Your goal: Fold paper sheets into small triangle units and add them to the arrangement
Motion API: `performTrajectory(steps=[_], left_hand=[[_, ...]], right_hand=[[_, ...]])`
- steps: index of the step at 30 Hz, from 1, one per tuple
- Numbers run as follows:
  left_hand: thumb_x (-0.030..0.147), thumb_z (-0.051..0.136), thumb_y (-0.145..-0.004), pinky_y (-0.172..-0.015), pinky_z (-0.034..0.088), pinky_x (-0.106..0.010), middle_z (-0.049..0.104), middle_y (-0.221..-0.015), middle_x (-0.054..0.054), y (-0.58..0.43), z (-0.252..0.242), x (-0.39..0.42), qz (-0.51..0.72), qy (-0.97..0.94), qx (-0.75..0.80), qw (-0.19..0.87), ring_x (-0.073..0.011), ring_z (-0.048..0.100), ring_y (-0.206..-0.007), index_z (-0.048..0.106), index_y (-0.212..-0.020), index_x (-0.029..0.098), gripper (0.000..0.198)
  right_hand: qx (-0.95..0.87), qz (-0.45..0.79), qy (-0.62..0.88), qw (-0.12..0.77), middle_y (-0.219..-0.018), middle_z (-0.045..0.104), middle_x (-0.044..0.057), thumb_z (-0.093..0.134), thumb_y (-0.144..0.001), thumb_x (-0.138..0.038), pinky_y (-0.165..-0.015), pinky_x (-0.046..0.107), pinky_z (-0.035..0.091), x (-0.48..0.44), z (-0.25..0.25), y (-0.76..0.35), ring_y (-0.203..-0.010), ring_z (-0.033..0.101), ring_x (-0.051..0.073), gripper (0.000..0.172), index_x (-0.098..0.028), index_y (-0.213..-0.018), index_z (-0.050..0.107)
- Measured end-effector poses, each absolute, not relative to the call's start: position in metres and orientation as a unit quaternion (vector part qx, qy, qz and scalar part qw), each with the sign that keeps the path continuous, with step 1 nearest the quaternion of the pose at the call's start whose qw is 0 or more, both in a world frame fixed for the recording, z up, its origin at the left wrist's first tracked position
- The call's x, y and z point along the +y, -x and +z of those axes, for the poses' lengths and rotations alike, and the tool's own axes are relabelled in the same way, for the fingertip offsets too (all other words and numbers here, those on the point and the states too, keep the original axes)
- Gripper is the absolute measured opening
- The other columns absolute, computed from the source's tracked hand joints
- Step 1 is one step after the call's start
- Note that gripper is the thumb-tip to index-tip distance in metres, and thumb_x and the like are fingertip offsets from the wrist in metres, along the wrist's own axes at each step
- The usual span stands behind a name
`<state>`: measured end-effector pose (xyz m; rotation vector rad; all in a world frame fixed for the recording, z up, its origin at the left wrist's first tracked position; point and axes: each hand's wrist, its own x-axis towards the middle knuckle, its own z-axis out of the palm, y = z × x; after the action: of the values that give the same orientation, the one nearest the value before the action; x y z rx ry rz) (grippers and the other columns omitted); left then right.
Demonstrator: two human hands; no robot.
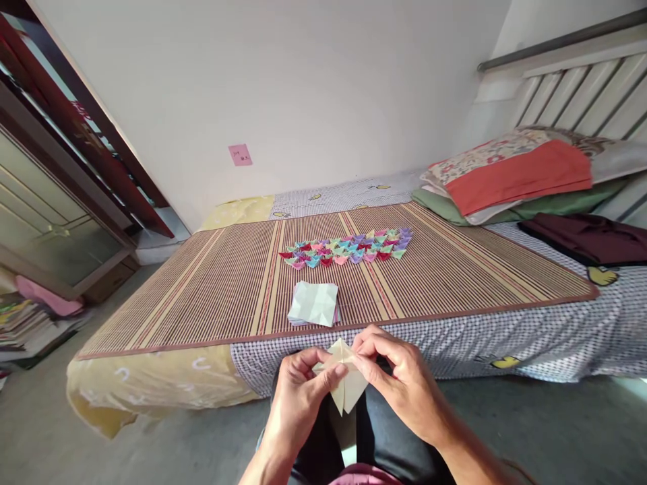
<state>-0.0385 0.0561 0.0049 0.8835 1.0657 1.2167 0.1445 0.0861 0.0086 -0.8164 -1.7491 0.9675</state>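
Both hands pinch a small pale yellow folded paper (pixel 346 384) held above my lap, in front of the bed's edge. My left hand (pixel 298 391) grips its left side with thumb and fingers closed. My right hand (pixel 399 377) pinches its upper right edge. On the striped bamboo mat (pixel 212 289) just beyond lies a stack of pale green paper squares (pixel 314 303). Farther back, several small folded paper pieces (pixel 348 246) in many colours lie in rows.
The mat covers a low bed with a checked sheet (pixel 530 337). Pillows (pixel 510 175) and a dark red cloth (pixel 586 237) lie at the right. A pile of books (pixel 25 327) sits on the floor at left. A pink note (pixel 240 154) is on the wall.
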Motion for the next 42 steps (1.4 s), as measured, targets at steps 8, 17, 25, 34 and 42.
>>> performTrajectory(steps=[8, 17, 25, 34, 42], left_hand=[[0.051, 0.095, -0.071, -0.051, 0.024, -0.021, 0.044, -0.054, 0.006, 0.04, 0.004, 0.051, 0.485, -0.421, 0.489, 0.59, -0.0067, 0.028, -0.052, 0.066, -0.07, 0.016, 0.046], [0.053, 0.091, -0.074, -0.054, 0.034, -0.024, 0.052, -0.06, 0.002, 0.035, 0.004, 0.048, 0.498, -0.426, 0.484, 0.58, -0.0103, 0.04, -0.056, 0.064, -0.069, 0.016, 0.047], [0.046, 0.087, -0.081, -0.054, 0.037, -0.023, 0.054, -0.063, 0.001, 0.033, 0.003, 0.042, 0.523, -0.476, 0.492, 0.509, -0.0111, 0.043, -0.058, 0.063, -0.067, 0.016, 0.04], [0.048, 0.087, -0.082, -0.051, 0.036, -0.021, 0.055, -0.058, 0.004, 0.03, -0.003, 0.038, 0.551, -0.427, 0.495, 0.519, -0.0087, 0.04, -0.051, 0.057, -0.073, 0.02, 0.042], [0.05, 0.088, -0.082, -0.047, 0.03, -0.018, 0.045, -0.053, 0.008, 0.023, -0.001, 0.036, 0.57, -0.422, 0.5, 0.497, -0.0057, 0.029, -0.048, 0.059, -0.074, 0.019, 0.043]], right_hand=[[-0.696, 0.446, 0.335, 0.452, -0.079, 0.053, -0.002, 0.061, -0.106, -0.035, -0.066, 0.026, 0.042, 0.084, 0.006, -0.145, -0.071, 0.05, 0.014, 0.03, -0.022, -0.079, 0.055], [-0.669, 0.466, 0.347, 0.463, -0.074, 0.045, -0.004, 0.059, -0.105, -0.038, -0.058, 0.026, 0.035, 0.084, -0.001, -0.141, -0.065, 0.042, 0.014, 0.033, -0.022, -0.077, 0.051], [-0.662, 0.462, 0.357, 0.469, -0.094, 0.069, 0.004, 0.061, -0.103, -0.035, -0.066, 0.025, 0.047, 0.078, 0.004, -0.139, -0.078, 0.062, 0.016, 0.027, -0.021, -0.079, 0.058], [-0.68, 0.378, 0.366, 0.511, -0.08, 0.068, 0.0, 0.06, -0.104, -0.03, -0.063, 0.021, 0.048, 0.07, 0.009, -0.134, -0.073, 0.066, 0.014, 0.028, -0.022, -0.077, 0.055], [-0.682, 0.311, 0.372, 0.547, -0.079, 0.07, -0.001, 0.06, -0.1, -0.024, -0.065, 0.019, 0.051, 0.068, 0.011, -0.132, -0.07, 0.067, 0.012, 0.024, -0.022, -0.077, 0.056]])
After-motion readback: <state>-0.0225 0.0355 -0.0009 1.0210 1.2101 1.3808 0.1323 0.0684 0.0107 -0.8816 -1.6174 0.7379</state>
